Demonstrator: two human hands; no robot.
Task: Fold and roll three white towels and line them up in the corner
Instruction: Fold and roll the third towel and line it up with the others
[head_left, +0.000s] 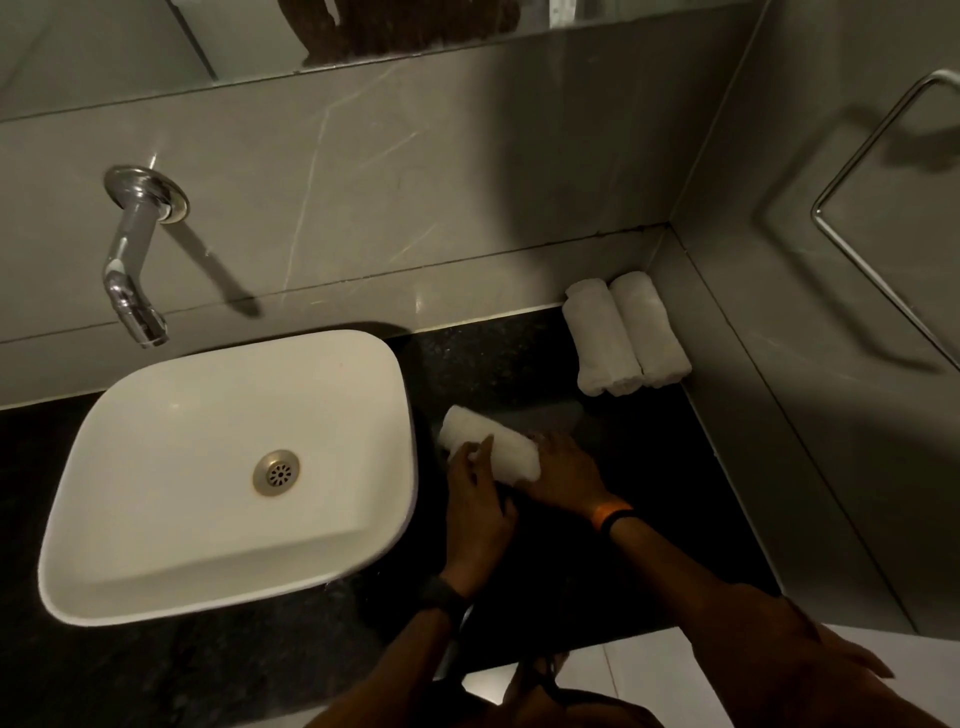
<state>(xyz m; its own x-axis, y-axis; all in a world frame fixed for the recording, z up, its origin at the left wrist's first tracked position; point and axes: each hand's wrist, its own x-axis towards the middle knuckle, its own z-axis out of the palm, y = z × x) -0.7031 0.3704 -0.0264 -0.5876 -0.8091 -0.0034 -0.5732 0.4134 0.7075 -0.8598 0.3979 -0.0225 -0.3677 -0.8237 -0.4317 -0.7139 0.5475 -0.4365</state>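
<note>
Two rolled white towels lie side by side in the far right corner of the black counter: the left roll (602, 338) and the right roll (652, 330), touching each other, with the right roll close to the side wall. A third white towel (493, 449), rolled, lies on the counter just right of the basin. My left hand (478, 499) rests on its near left part with fingers on the roll. My right hand (563, 473) presses against its right end. Both hands hold this roll down on the counter.
A white rectangular basin (363, 364) sits on the black counter (649, 467) to the left, with a chrome wall spout (130, 270) above it. A metal towel rail (883, 260) hangs on the right wall. The counter's front edge is near my forearms.
</note>
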